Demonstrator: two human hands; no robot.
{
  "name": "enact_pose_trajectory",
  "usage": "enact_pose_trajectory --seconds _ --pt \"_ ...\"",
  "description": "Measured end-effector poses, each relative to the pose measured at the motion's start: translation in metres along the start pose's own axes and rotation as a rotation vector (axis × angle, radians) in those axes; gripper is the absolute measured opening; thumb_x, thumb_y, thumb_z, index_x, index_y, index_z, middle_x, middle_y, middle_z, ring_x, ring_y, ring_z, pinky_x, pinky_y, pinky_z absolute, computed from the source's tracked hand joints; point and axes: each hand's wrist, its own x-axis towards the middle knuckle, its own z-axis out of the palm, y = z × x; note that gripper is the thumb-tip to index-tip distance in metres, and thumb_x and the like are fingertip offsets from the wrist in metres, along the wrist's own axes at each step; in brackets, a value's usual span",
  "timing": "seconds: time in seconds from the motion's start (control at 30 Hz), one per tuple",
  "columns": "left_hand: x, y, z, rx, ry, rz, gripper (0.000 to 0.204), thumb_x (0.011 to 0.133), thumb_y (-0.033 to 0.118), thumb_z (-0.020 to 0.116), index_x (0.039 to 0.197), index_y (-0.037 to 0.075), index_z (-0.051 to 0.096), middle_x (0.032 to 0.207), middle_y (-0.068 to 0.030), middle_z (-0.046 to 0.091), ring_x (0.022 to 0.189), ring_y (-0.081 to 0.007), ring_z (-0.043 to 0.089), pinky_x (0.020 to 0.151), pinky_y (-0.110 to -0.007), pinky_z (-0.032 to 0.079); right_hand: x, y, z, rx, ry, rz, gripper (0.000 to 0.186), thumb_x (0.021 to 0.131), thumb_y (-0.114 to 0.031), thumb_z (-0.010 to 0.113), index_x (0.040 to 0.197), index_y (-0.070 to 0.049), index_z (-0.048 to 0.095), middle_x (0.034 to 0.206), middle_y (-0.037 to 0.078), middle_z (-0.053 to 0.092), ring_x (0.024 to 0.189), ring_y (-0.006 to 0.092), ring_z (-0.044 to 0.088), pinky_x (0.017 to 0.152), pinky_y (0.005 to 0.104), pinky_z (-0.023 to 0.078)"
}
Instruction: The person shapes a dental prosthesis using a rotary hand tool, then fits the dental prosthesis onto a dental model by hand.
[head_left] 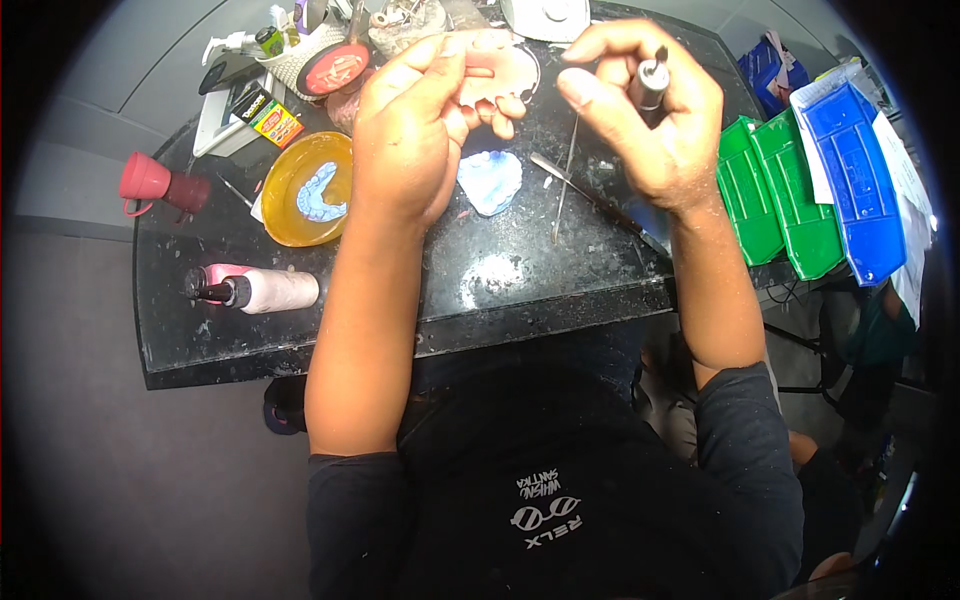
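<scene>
Black, white-flecked bench point(590, 270) before me: at twelve o'clock my left hand point(412, 125) grips a pink denture-like plate point(518, 70); at one, my right hand point(678, 135) clasps a silver cylindrical handpiece point(651, 86). Probably shaping; next touch needs steadiness.

The surface point(450, 275) has a dark, glassy shine, though it's scratched and speckled with dust. Mid-frame, the cast point(489, 182) looks matt and chalky. At top centre, the pink plate point(513, 75) has a smooth plastic gloss; the tool point(651, 88), upper right, gleams like metal. The bowl point(283, 168), upper left, seems slick, translucent plastic. The bins point(798, 200) at right are shiny plastic. Below, the shirt point(610, 450) is matt cloth.
</scene>
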Motion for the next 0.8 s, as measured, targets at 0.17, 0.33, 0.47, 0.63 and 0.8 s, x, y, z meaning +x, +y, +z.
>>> enact_pose_trajectory --seconds 0.17,0.33,0.47,0.63,0.8 --pt "-0.003 0.004 0.004 0.180 0.046 -0.042 0.022 0.101 0.011 0.059 0.114 -0.006 0.064 0.092 -0.0117 0.070 0.072 -0.0157 0.066 0.062 -0.026 0.053 0.012 -0.011 -0.014 -0.135 -0.077 0.105 0.033 0.080 -0.020 0.083 0.088 -0.002 0.056 0.065 -0.001 0.046 0.056 0.0098 0.043 0.053 0.0254 0.036" --pt "-0.003 0.007 0.001 0.101 -0.025 -0.085 0.021 0.100 0.012 0.062 0.109 -0.006 0.066 0.089 -0.0095 0.069 0.067 -0.0121 0.061 0.057 -0.023 0.048 0.007 -0.003 -0.020 -0.241 -0.282 0.093 0.015 0.095 -0.015 0.068 0.099 -0.002 0.064 0.070 -0.002 0.051 0.064 0.0049 0.044 0.059 0.0227 0.036" --pt "-0.005 0.008 0.006 0.024 -0.005 -0.102 0.024 0.102 0.014 0.058 0.114 -0.006 0.063 0.090 -0.0110 0.066 0.066 -0.0127 0.057 0.054 -0.023 0.044 0.003 0.010 -0.014 -0.150 -0.215 0.060 0.019 0.099 -0.021 0.063 0.096 -0.002 0.061 0.077 0.001 0.055 0.068 0.0083 0.046 0.062 0.0251 0.039" --pt "-0.002 0.008 0.004 -0.267 -0.106 -0.281 0.020 0.104 0.015 0.052 0.115 -0.001 0.056 0.087 -0.0095 0.055 0.060 -0.0109 0.046 0.051 -0.023 0.038 0.003 0.022 -0.002 0.010 -0.066 -0.113 0.025 0.091 -0.012 0.071 0.102 0.008 0.062 0.084 0.017 0.067 0.069 0.0210 0.063 0.067 0.0330 0.051" --pt "-0.005 0.002 0.000 -0.500 -0.212 -0.582 0.033 0.101 0.017 0.044 0.129 -0.001 0.045 0.081 -0.0068 0.051 0.057 -0.0123 0.043 0.049 -0.022 0.035 0.005 -0.002 -0.002 -0.021 -0.238 -0.072 0.013 0.094 -0.006 0.068 0.105 0.002 0.069 0.091 0.006 0.068 0.081 0.0113 0.060 0.075 0.0267 0.050"
